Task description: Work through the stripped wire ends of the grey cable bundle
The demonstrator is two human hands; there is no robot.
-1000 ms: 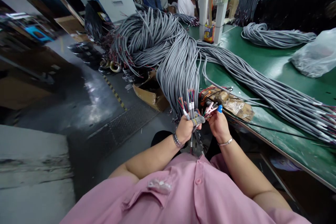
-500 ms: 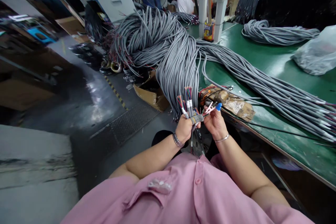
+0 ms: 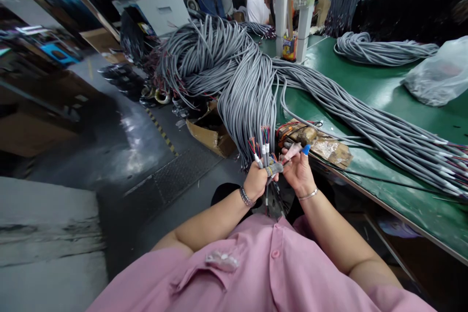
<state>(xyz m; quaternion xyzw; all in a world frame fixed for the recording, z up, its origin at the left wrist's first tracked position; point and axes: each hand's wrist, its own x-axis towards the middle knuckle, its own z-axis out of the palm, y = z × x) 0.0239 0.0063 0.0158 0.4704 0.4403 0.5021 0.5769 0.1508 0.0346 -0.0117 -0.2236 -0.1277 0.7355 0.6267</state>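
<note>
My left hand (image 3: 256, 181) is closed round several grey cable ends (image 3: 263, 148) that stand up from the fist, each with stripped coloured wires fanning out at the tip. A grey wrap covers one left finger. My right hand (image 3: 300, 170), with a blue cap on one fingertip, pinches the thin pink and white wires (image 3: 291, 152) of one cable end beside the left fist. Both hands are held just off the near edge of the green table (image 3: 387, 92), below a big hanging bundle of grey cables (image 3: 248, 92).
Grey cables lie across the table to the right, their stripped ends (image 3: 448, 165) near the right edge. A taped brown block (image 3: 318, 144) sits at the table's edge by my hands. A clear plastic bag (image 3: 438, 75), a cardboard box (image 3: 210, 131) and a seated person (image 3: 258, 2) are around.
My hands stay at the same place; the right fingers have drawn in closer to the left fist on the thin wires. The view shifted slightly.
</note>
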